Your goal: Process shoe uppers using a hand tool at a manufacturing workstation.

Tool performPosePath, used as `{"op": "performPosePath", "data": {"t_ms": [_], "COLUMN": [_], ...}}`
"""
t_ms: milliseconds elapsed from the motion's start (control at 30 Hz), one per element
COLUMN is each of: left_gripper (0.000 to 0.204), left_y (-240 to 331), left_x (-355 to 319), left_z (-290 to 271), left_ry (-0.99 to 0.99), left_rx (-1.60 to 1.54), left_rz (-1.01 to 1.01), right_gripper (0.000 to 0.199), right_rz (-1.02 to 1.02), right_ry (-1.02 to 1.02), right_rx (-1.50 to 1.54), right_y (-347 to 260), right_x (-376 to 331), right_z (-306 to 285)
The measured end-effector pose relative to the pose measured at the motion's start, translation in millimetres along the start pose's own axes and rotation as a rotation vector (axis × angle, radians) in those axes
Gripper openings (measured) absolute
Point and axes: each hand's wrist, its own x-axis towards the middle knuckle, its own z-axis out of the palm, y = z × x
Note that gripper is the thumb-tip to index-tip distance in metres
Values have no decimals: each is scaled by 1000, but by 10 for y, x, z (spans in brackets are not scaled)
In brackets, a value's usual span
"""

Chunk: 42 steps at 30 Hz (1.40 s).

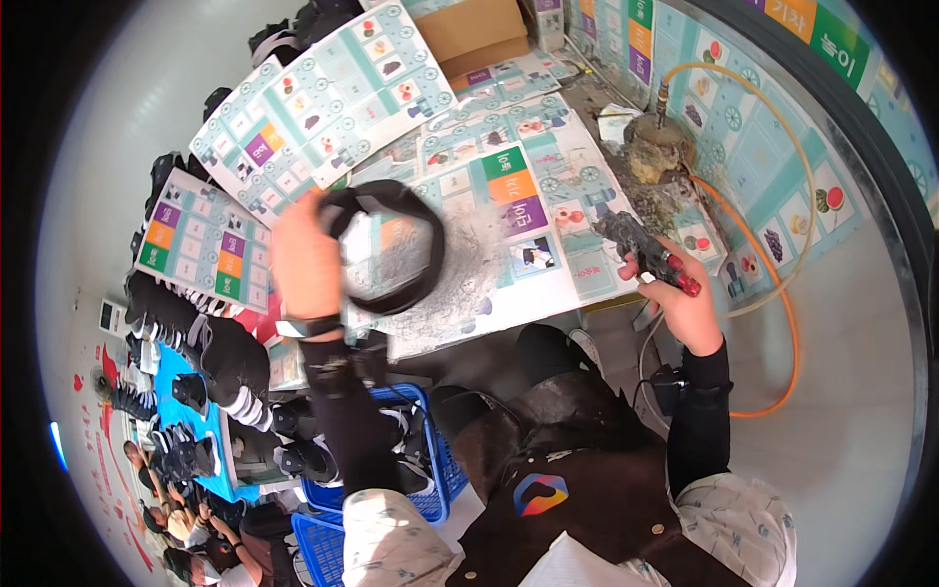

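My left hand (308,256) is raised over the left part of the worktable, closed on a black ring-shaped band (431,249). Both are smeared by motion, so the band's exact kind cannot be made out. Grey, fibrous residue covers the printed board (528,301) below it. At the table's right edge my right hand (685,303) is wrapped round a grimy dark spray gun (634,238) with a red part near the palm. The gun's front end points left, toward the board, apart from the black band.
A crusted pot (657,147) stands at the back right, with a yellowish hose (808,176) and an orange hose (782,338) looping nearby. Printed panels (328,108) and a cardboard box (479,37) edge the table. Left are black shoes (230,357), a blue basket (437,470) and people (186,528).
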Motion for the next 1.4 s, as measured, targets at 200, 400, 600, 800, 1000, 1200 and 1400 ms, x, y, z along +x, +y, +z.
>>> {"op": "performPosePath", "data": {"t_ms": [200, 400, 600, 800, 1000, 1200, 1400], "left_gripper": [27, 14, 20, 24, 26, 27, 26], "left_y": [308, 1106, 1222, 1191, 1186, 1170, 1129], "left_x": [565, 353, 573, 619, 601, 570, 500], "left_z": [254, 1228, 1490, 1578, 1536, 1532, 1549], "left_ry": [-112, -264, -368, -454, -456, -458, -419], "left_rx": [259, -63, -262, -276, -289, -290, -272], "left_rz": [599, 563, 537, 512, 484, 468, 487], "right_gripper": [36, 28, 26, 19, 16, 16, 17], "right_rz": [-4, -96, -230, -226, -314, -226, -320], "right_ry": [-25, -107, -63, -154, -23, -151, 7], "right_rx": [7, -216, -494, -565, -540, -614, -599], "right_y": [-12, 81, 80, 126, 111, 56, 53], "right_x": [111, 230, 425, 616, 651, 619, 620], "right_z": [87, 396, 663, 812, 871, 898, 953]}}
